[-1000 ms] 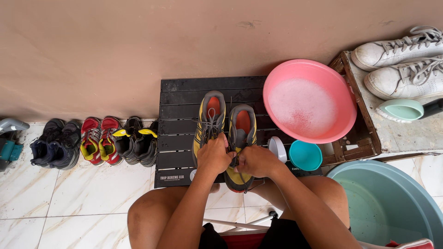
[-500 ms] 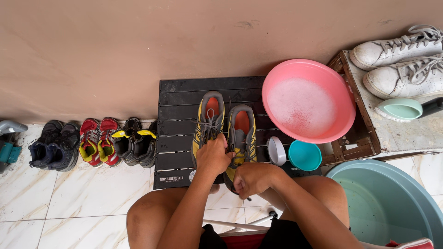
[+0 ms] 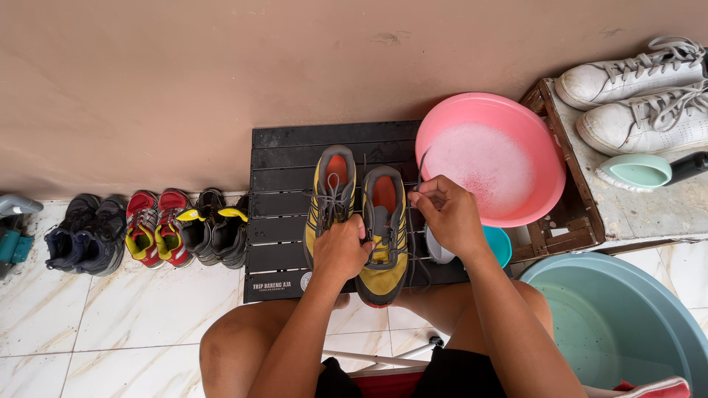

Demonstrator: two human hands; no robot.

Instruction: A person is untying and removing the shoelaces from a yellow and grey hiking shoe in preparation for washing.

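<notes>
Left hand (image 3: 341,249) clamps the tongue area of the right-hand yellow-and-grey mesh running shoe (image 3: 383,236); right hand (image 3: 448,214) pinches its grey lace (image 3: 420,163), drawn taut upward. Lacing appears partly undone; the twin shoe (image 3: 330,197) remains laced. Both stand on a black slatted plastic mat (image 3: 284,195), long axes vertical in frame, toes toward the person. Pink round soapy basin (image 3: 546,158) just right.

Your left hand (image 3: 341,249) curled shut, knuckles up, forearm stretched forward. Your right hand (image 3: 448,214) raised, fingertips pinched, wrist bent.
</notes>
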